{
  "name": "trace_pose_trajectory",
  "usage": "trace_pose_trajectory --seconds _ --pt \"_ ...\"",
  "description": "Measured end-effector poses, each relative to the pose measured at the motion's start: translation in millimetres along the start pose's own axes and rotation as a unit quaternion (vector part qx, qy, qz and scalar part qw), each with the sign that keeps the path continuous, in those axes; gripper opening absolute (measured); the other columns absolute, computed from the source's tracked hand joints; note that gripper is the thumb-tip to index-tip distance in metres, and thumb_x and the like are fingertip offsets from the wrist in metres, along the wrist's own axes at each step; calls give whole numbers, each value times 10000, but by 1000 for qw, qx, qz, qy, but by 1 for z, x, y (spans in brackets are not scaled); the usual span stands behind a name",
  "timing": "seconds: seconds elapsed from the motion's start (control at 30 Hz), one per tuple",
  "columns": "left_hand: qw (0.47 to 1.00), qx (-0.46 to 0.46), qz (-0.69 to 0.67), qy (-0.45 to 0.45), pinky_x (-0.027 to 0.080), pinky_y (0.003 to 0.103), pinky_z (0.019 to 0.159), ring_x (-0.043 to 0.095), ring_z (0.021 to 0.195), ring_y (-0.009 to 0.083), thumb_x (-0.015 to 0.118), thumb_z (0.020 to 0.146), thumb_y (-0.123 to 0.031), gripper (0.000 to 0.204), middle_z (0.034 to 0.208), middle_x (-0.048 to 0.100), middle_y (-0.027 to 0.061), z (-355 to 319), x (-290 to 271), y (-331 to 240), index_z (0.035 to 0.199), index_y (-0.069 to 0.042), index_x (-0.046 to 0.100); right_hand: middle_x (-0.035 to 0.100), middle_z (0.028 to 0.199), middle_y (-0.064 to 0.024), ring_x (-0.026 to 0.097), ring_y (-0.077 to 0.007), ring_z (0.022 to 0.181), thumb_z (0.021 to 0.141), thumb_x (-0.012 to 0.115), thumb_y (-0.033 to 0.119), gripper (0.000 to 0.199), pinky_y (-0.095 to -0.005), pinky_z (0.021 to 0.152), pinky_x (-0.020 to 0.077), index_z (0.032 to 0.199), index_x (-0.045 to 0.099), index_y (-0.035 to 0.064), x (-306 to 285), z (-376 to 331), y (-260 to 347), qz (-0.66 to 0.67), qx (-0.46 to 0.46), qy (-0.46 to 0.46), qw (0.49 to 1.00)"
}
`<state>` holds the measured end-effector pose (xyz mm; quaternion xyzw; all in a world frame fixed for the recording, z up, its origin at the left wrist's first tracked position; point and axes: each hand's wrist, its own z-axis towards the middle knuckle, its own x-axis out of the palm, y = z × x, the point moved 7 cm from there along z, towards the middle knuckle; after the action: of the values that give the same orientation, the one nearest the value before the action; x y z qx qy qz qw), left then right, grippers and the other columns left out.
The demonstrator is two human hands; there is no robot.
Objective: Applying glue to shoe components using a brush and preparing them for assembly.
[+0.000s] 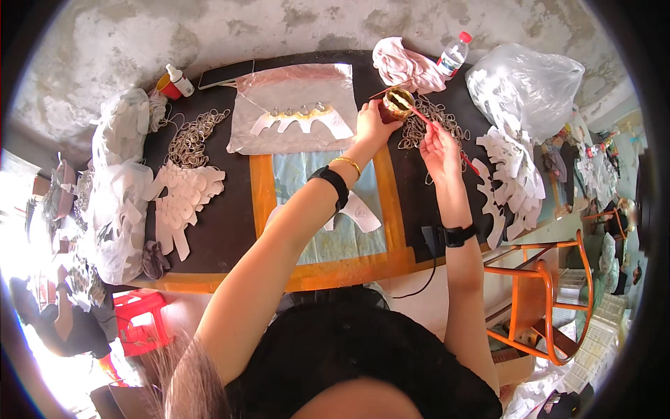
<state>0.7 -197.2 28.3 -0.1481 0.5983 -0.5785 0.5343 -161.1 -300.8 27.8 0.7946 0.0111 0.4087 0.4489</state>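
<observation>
My left hand (374, 123) reaches far across the dark table (230, 223) and grips a small round tin of brownish glue (398, 102). My right hand (438, 146) holds a thin red brush (447, 140) whose tip dips toward the tin's mouth. Just left of the tin lies a white scalloped cutout with metal rings (301, 120) on a shiny sheet (293, 105). A heap of metal rings (433, 119) sits under my right hand. More white cut pieces (357, 209) rest on the pale blue panel (328, 202) below my left forearm.
White cutouts are stacked at the left (180, 199) and at the right (513, 178). A second ring pile (195, 136), a red cup (167, 86), a pink cloth (405, 66), a plastic bottle (453, 54) and a clear bag (530, 84) line the far side. An orange stool (544, 293) stands at the right.
</observation>
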Motion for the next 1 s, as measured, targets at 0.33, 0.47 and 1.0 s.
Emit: trace_pose_trajectory --seconds 0.33,0.47,1.0 --pt "1000 20 -9 -8 496 367 867 600 976 288 848 626 -264 654 1056 587 163 -3 1 0 1137 6 544 660 905 -96 616 -177 815 907 576 77 156 -298 758 470 1022 628 -16 54 -39 41 -409 -415 53 811" --pt "1000 13 16 -4 484 372 885 592 986 298 849 625 -280 660 1057 587 164 -2 -1 -1 1135 8 544 639 838 -120 632 -210 750 818 617 -36 119 -305 715 487 930 596 -3 93 -57 56 -518 -512 92 679" --pt "1000 9 15 -11 484 381 885 592 999 305 846 623 -300 658 1049 594 167 4 -1 1 1124 5 549 630 806 -90 619 -176 724 762 614 -63 127 -274 672 477 867 648 0 89 -49 55 -545 -451 137 694"
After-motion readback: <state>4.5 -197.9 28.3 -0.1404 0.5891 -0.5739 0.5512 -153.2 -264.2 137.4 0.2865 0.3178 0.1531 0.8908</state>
